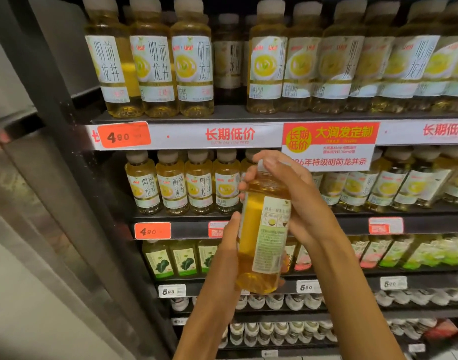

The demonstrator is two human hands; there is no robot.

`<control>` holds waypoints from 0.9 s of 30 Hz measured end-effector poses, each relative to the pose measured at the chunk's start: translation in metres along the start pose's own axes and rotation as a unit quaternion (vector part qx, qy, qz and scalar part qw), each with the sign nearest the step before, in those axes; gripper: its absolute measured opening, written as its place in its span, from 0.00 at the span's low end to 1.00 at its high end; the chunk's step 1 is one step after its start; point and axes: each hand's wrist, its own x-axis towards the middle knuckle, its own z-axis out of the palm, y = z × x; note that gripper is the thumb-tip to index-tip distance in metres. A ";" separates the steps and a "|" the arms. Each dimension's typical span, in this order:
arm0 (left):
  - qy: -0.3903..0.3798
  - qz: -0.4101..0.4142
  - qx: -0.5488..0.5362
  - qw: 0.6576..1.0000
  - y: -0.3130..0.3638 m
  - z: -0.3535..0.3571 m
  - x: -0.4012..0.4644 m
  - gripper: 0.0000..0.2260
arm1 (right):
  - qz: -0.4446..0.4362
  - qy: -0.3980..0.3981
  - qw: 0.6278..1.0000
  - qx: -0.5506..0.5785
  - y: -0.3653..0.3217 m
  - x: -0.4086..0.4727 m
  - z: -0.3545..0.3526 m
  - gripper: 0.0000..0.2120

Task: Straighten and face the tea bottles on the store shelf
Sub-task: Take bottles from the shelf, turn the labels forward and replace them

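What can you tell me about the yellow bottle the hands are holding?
The clear plastic bottle of yellow tea is held upright, slightly tilted, in front of the shelves. Its pale label shows fine print and a small cup picture, so its back faces the camera. The left hand grips its lower side; the right hand wraps its shoulder, fingers over the whitish cap.

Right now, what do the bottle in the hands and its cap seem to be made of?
Bottle: likely clear, glossy plastic; the yellow tea shows through it, and a printed paper or film label wraps it. Cap: pale and matte, probably plastic, mostly hidden by the right hand.
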 end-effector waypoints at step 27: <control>0.085 0.077 0.084 0.990 0.004 0.035 -0.004 0.22 | -0.041 0.031 0.990 -0.128 -0.028 0.001 -0.023 0.05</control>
